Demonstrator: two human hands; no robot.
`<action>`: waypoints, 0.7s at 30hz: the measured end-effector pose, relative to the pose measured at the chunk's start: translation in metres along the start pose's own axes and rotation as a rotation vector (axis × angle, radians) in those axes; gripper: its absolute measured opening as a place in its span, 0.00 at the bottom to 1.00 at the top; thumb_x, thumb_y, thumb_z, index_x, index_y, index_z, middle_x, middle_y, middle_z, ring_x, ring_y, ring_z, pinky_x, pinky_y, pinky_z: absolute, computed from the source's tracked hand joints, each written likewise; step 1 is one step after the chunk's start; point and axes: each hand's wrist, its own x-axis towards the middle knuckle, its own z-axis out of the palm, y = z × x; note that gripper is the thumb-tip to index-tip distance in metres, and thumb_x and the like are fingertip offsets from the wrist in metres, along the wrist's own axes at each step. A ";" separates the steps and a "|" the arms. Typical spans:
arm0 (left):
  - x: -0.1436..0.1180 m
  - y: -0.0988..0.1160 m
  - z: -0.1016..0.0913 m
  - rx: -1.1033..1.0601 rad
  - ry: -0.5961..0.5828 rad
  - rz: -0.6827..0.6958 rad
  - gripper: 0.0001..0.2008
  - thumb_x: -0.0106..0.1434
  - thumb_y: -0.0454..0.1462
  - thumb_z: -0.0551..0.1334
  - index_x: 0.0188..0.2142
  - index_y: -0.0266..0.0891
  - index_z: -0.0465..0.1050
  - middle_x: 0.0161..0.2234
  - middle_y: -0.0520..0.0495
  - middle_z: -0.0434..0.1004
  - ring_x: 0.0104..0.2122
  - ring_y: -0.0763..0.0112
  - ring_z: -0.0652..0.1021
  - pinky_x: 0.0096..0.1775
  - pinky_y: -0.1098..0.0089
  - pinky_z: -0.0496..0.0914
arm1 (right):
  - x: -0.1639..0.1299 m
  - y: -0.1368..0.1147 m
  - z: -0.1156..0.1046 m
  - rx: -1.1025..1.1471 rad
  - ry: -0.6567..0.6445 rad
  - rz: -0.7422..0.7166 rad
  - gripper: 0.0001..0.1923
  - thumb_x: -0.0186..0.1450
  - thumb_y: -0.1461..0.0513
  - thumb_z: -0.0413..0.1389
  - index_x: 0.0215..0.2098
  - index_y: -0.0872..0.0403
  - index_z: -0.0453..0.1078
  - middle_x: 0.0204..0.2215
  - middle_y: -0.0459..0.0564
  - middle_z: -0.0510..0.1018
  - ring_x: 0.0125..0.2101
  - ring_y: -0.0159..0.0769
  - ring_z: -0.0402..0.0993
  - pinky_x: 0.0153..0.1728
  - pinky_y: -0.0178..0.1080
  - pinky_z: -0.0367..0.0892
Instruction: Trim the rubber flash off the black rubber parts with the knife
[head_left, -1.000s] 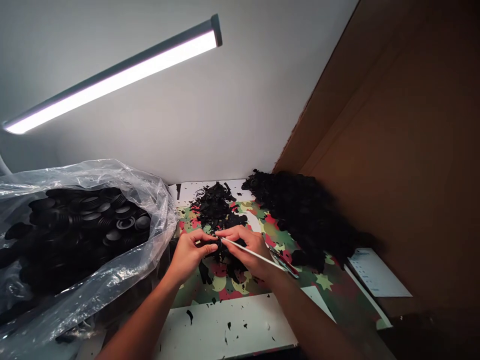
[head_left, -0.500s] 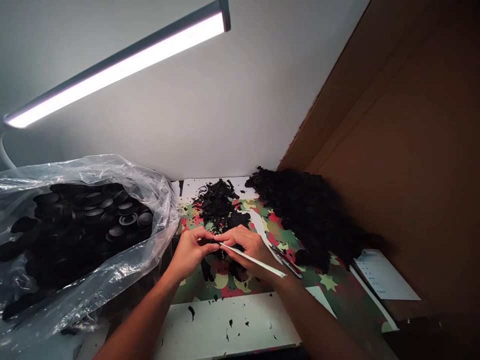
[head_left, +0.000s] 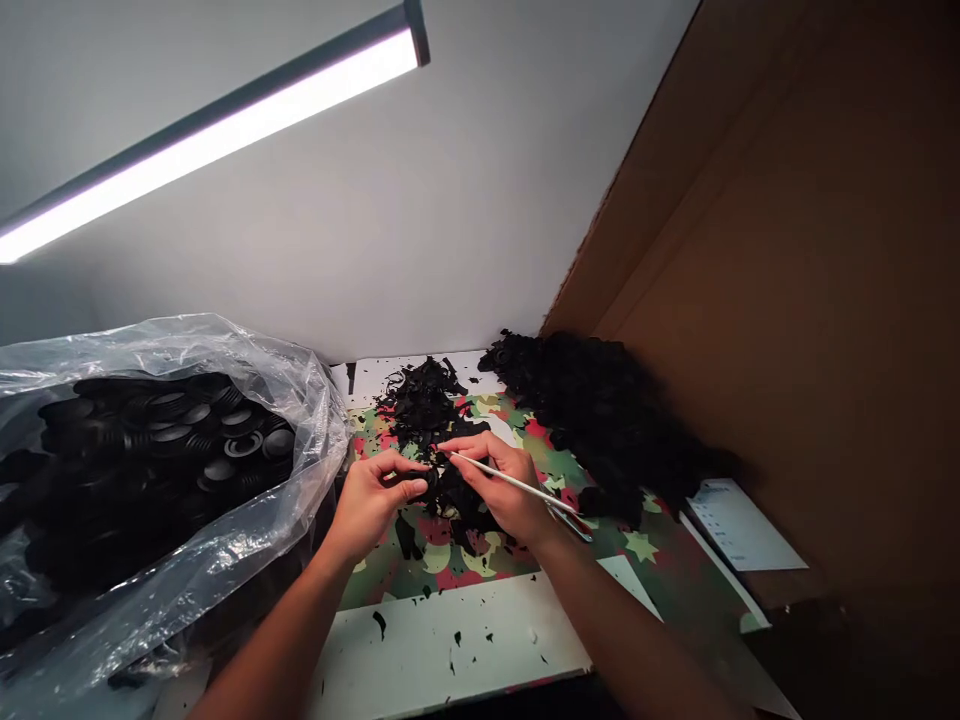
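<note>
Between the thumb and fingers of my left hand [head_left: 375, 500] is a small black ring-like part [head_left: 430, 484], mostly hidden by the fingertips and dark against the scraps behind it. My right hand [head_left: 506, 485] pinches a thin white stick-like tool [head_left: 525, 487]; its tip points left, just above and right of the black part, and its kind cannot be made out. Under both hands lie loose black scraps [head_left: 424, 400] on a camouflage-patterned sheet [head_left: 442, 560]. A slim metal tool with some red [head_left: 577, 525] rests beside my right wrist.
At left, a clear plastic bag [head_left: 315, 400] holds many black round ribbed parts [head_left: 172, 435]. A large black heap [head_left: 622, 420] leans toward the cardboard wall [head_left: 787, 300] on the right. A printed paper [head_left: 742, 525] lies beside it. A lamp [head_left: 225, 130] shines overhead.
My right hand has lifted slightly away from my left fingertips, and the white tool now lies at a flatter angle. The whole view has shifted a little.
</note>
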 end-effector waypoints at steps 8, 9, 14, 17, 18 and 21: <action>0.000 0.008 0.003 -0.097 0.070 0.090 0.06 0.45 0.37 0.74 0.25 0.39 0.83 0.23 0.48 0.80 0.24 0.66 0.79 0.26 0.68 0.77 | -0.006 -0.010 0.001 0.086 -0.140 -0.037 0.06 0.68 0.61 0.59 0.32 0.49 0.73 0.42 0.49 0.85 0.39 0.41 0.82 0.43 0.46 0.74; 0.000 0.008 0.004 -0.092 0.067 0.097 0.06 0.45 0.37 0.74 0.24 0.39 0.83 0.23 0.48 0.80 0.23 0.67 0.78 0.26 0.68 0.77 | -0.006 -0.008 0.002 0.073 -0.132 -0.066 0.06 0.68 0.61 0.59 0.32 0.49 0.73 0.42 0.49 0.85 0.39 0.41 0.81 0.43 0.46 0.74; 0.000 0.006 0.006 -0.045 0.061 0.136 0.05 0.47 0.37 0.74 0.25 0.39 0.83 0.23 0.48 0.80 0.25 0.66 0.79 0.26 0.68 0.78 | -0.006 -0.005 -0.001 0.003 -0.122 -0.189 0.06 0.70 0.62 0.58 0.34 0.49 0.71 0.42 0.49 0.85 0.39 0.39 0.81 0.43 0.45 0.73; 0.000 0.004 0.007 -0.034 0.062 0.141 0.05 0.48 0.36 0.73 0.26 0.39 0.83 0.24 0.48 0.80 0.25 0.66 0.80 0.27 0.68 0.78 | -0.006 -0.006 -0.002 -0.071 -0.133 -0.258 0.06 0.71 0.62 0.56 0.35 0.49 0.72 0.41 0.49 0.85 0.39 0.39 0.81 0.43 0.45 0.72; 0.001 0.003 0.008 -0.031 0.068 0.141 0.04 0.48 0.36 0.73 0.25 0.39 0.83 0.24 0.48 0.80 0.25 0.66 0.80 0.26 0.68 0.78 | -0.006 -0.006 -0.002 -0.099 -0.136 -0.287 0.05 0.72 0.62 0.55 0.37 0.50 0.72 0.41 0.49 0.85 0.39 0.38 0.81 0.43 0.44 0.72; 0.001 0.002 0.009 -0.029 0.092 0.139 0.04 0.47 0.35 0.73 0.25 0.39 0.82 0.23 0.49 0.80 0.25 0.67 0.79 0.26 0.68 0.78 | -0.005 -0.002 0.003 -0.195 -0.139 -0.416 0.06 0.73 0.65 0.54 0.38 0.51 0.71 0.39 0.51 0.85 0.39 0.38 0.81 0.42 0.42 0.70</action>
